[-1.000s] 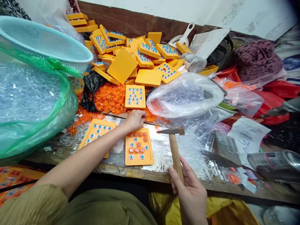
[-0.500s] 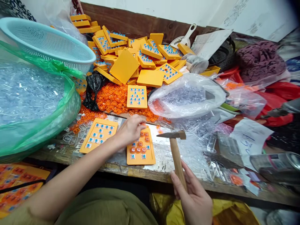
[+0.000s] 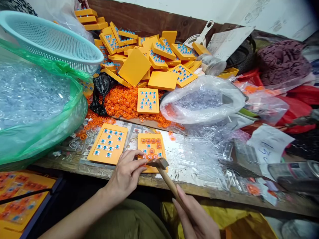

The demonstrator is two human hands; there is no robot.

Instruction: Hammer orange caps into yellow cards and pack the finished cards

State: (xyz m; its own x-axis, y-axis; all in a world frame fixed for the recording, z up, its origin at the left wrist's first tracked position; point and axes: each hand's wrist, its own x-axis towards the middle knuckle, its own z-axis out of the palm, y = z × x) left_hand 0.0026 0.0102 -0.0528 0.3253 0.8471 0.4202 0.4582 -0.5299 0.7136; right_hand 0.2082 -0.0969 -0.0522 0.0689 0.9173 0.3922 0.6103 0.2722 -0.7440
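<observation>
My right hand (image 3: pixel 193 212) is wrapped round the wooden handle of a hammer (image 3: pixel 159 164), whose head hangs over the lower part of a yellow tray (image 3: pixel 163 149). Orange caps sit on several of that tray's blue-centred pieces. At the tray's lower left, my left hand (image 3: pixel 128 171) has its fingers pressed together beside the hammer head; what they hold, if anything, is hidden. Left of it lies a second yellow tray (image 3: pixel 99 154) with blue-centred pieces and no caps. A third such tray (image 3: pixel 148 110) rests on the heap of orange caps (image 3: pixel 122 101).
A green bag (image 3: pixel 77 99) of clear pieces and a light blue basket (image 3: pixel 62 56) stand at the left. Yellow trays (image 3: pixel 134 66) are piled at the back. A white bag (image 3: pixel 199 116) and loose clear pieces lie at the right, near a glass jar (image 3: pixel 294 174).
My left hand has moved down from the top of the capped tray to its lower left. The hammer has swung left over the tray. More orange caps show along the tray's top row.
</observation>
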